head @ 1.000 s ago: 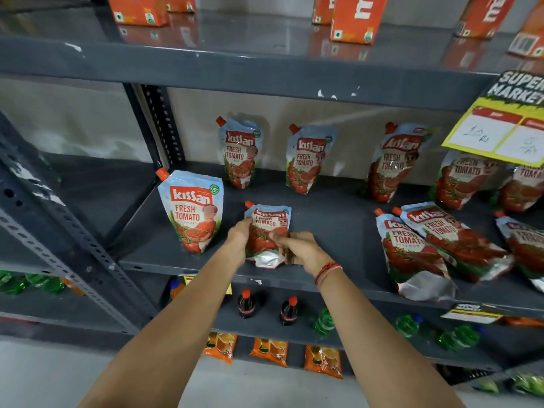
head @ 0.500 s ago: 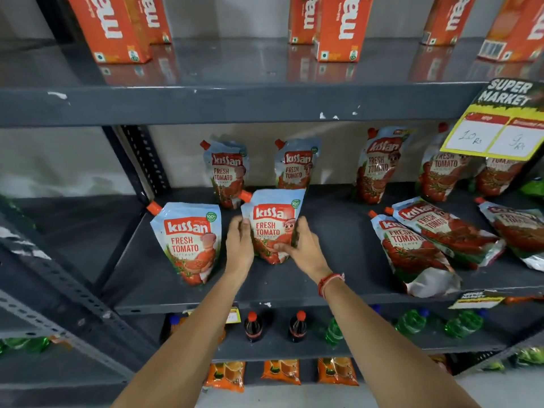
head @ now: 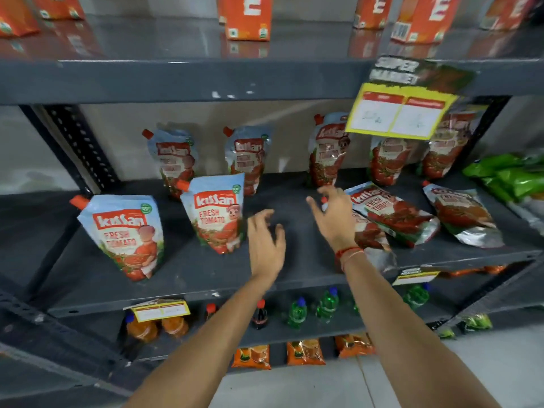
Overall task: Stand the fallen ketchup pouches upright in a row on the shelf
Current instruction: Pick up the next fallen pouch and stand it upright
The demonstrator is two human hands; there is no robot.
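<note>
Two ketchup pouches stand upright at the front of the grey shelf (head: 188,269): one at the left (head: 123,231), a second (head: 217,213) beside it. Several more stand along the back wall (head: 176,157). Three pouches lie fallen on the right: one (head: 368,231) partly hidden under my right wrist, one (head: 394,213) behind it, one (head: 465,219) further right. My left hand (head: 265,242) hovers open just right of the second upright pouch. My right hand (head: 332,216) is open, fingers spread, above the nearest fallen pouch's spout end. Neither hand holds anything.
A yellow price card (head: 400,110) hangs from the shelf above, in front of the back-row pouches. Orange cartons (head: 247,16) stand on the top shelf. Green packets (head: 509,175) lie at the far right. Bottles (head: 297,313) and orange packets fill the lower shelves.
Both hands let go of the second pouch, which now stands upright alone. They moved right, the right hand reaching over the nearest fallen pouch. The view shifted right.
</note>
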